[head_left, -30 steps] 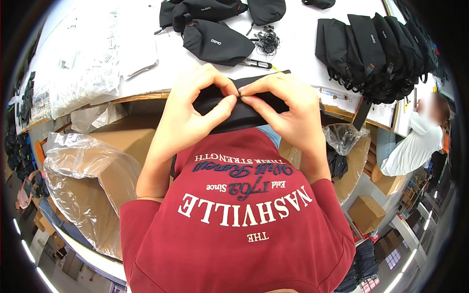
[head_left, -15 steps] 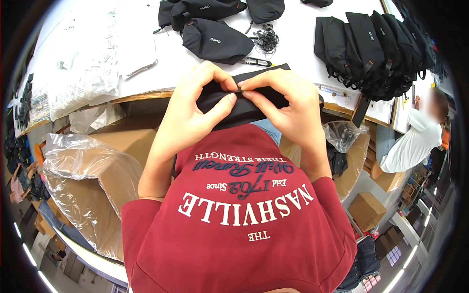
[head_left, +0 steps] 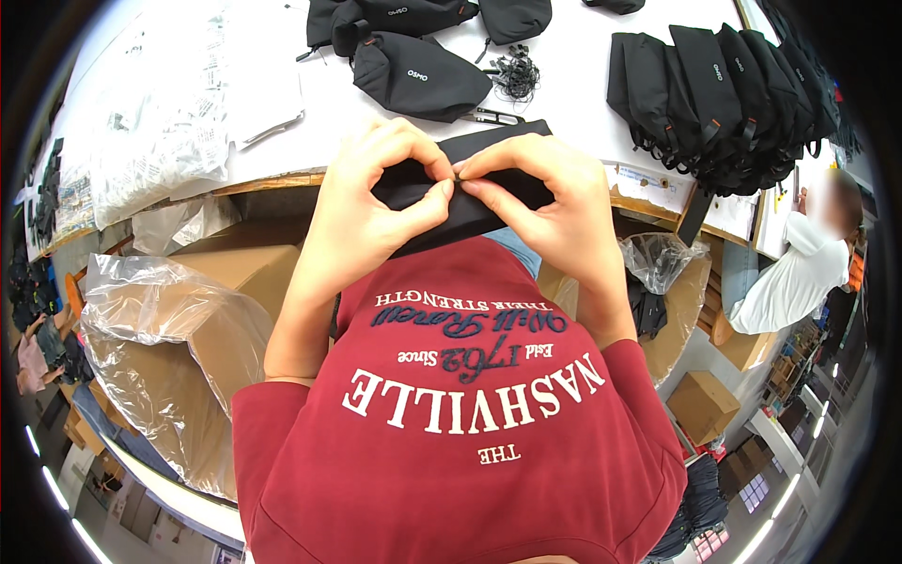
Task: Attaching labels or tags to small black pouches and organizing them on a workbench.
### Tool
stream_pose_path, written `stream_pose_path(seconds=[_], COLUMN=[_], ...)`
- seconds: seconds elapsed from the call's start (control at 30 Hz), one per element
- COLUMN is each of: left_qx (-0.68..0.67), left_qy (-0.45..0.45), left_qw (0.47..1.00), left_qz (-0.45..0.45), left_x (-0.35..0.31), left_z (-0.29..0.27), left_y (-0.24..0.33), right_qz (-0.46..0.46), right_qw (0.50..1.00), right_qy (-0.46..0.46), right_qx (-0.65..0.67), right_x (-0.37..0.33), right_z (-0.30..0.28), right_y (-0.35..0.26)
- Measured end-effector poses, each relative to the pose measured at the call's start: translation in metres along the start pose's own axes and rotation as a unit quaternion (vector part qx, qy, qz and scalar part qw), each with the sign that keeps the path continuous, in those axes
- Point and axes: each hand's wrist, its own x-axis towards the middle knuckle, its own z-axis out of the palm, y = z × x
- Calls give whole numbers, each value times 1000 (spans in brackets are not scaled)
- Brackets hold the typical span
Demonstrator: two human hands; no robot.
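Between both hands (head_left: pixel 451 202), black pouch (head_left: pixel 470 183).

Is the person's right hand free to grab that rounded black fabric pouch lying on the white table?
Probably not yet: the right hand and left hand both pinch a flat black fabric piece. The pouch itself lies unobstructed beyond.

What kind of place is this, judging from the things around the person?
Probably a packing or assembly workshop. A white worktable carries a row of identical black pouches, cardboard boxes lined with plastic bags stand below it, and both hands pinch one black pouch.
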Motion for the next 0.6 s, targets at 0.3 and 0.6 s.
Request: stream_pose_path(seconds=[0.3, 0.6], left_qx=[-33, -44], left_qy=[-9, -13], left_qw=[999, 998], left_qz=[-19, -50], left_x=[-1, 0], left_z=[0, 0], left_y=[-6, -4], right_qz=[13, 8], right_qw=[1000, 1000], right_qy=[1, -2], right_qx=[24, 16], right_x=[0, 1], right_z=[-2, 0], right_y=[2, 5])
